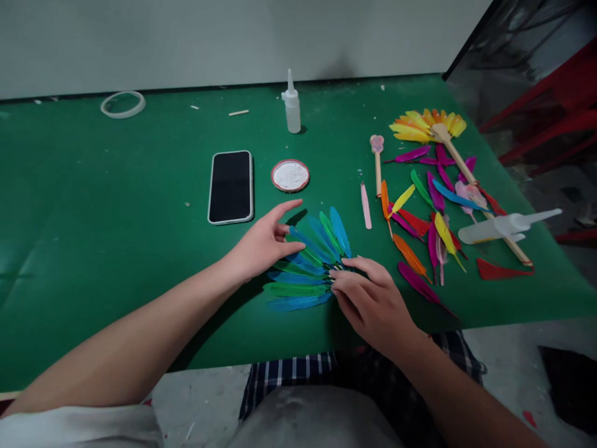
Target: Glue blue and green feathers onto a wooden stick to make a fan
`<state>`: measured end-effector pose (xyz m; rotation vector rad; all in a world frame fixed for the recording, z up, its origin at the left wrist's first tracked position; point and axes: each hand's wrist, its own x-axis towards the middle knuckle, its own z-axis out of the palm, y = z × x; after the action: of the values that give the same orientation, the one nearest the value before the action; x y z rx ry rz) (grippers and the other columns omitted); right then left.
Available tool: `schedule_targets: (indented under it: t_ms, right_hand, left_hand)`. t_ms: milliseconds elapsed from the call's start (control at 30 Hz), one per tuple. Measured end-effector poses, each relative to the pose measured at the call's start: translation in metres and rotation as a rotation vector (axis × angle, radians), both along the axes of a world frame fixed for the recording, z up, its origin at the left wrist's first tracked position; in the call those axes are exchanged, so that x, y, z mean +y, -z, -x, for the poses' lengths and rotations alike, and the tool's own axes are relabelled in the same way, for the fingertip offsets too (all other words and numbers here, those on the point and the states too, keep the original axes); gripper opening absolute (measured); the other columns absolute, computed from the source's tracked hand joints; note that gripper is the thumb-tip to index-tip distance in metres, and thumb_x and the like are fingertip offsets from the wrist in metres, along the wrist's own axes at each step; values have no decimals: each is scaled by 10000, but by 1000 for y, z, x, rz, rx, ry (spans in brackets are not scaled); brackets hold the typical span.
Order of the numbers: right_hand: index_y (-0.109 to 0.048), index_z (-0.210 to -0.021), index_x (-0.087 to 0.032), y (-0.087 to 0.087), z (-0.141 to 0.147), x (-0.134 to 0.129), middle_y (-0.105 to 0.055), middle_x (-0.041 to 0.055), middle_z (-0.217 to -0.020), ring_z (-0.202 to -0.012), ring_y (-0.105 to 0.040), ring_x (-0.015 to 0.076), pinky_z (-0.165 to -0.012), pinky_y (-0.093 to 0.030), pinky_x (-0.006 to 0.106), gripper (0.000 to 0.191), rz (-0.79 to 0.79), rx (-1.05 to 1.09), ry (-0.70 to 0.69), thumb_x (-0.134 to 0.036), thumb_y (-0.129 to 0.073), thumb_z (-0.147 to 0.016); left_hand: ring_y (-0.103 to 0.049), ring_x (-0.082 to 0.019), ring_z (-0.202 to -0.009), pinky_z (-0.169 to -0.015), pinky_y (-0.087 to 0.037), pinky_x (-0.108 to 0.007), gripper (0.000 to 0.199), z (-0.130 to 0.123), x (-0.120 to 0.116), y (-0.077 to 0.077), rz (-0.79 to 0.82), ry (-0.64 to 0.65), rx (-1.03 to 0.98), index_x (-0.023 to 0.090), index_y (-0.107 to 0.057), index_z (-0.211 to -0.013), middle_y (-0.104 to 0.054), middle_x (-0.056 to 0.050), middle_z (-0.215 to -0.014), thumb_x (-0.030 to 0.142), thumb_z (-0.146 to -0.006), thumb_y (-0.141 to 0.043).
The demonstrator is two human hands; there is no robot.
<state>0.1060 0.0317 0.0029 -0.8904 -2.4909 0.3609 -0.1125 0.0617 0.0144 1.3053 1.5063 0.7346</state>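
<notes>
Right hand (373, 302): at four o'clock, feather fan (303, 279) pinched narrowly by its quills.
Feather fan: blue-green, laid on the green table (116, 261) between both hands.
Left hand (261, 244): at ten, thumb and index spread wide — any feather held cannot be told.
Loose feathers (410, 254): scattered at two.
Red-rimmed dish (290, 176): at twelve.

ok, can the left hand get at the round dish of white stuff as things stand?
Probably yes: the left hand is just short of the dish, nothing standing between; the phone sits off to the side.
</notes>
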Motion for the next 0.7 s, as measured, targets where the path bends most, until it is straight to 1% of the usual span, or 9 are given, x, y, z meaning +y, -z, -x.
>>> schedule_targets:
  t_ms: [100,233,333,567,700]
  right_hand:
    - [-561,-868,-202,-1,1,0,-649,18,-934,-1051,-502,191,-936,-405,414,151,-5,-1,-1,-106,-501,-768]
    - [-562,-879,-206,-1,1,0,-647,19,-936,-1062,-498,183,-938,-406,405,160,-6,1,0,-109,-505,-767]
    - [-564,-877,-207,-1,1,0,-648,18,-927,-1061,-498,181,-940,-404,404,158,-12,9,0,-110,-507,-765]
    - [-564,-869,-198,-1,1,0,-651,8,-940,-1045,-502,192,-945,-394,400,144,-9,3,1,-111,-511,-768]
    - [-561,-879,-193,-2,2,0,-648,9,-946,-1043,-497,190,-946,-392,399,148,-11,5,-1,-112,-515,-765]
  left_hand:
    - [-360,-59,-508,-516,-334,-203,720,1,-1,-1,14,-6,-24,285,-335,-1271,-396,52,-635,208,-630,-656]
    - [-360,-60,-491,-511,-317,-201,653,-1,-1,-2,33,-20,-95,245,-340,-1267,-392,63,-579,244,-676,-620]
    - [-375,-58,-489,-512,-319,-197,616,-2,0,-2,24,-38,-107,234,-351,-1256,-396,67,-567,245,-694,-603]
    - [-490,-83,-589,-568,-396,-215,667,-2,-1,3,11,-42,-138,250,-315,-1273,-506,28,-664,224,-683,-624]
    - [-514,-94,-652,-604,-417,-222,687,-2,-1,3,0,-42,-149,257,-314,-1274,-525,15,-713,216,-670,-638]
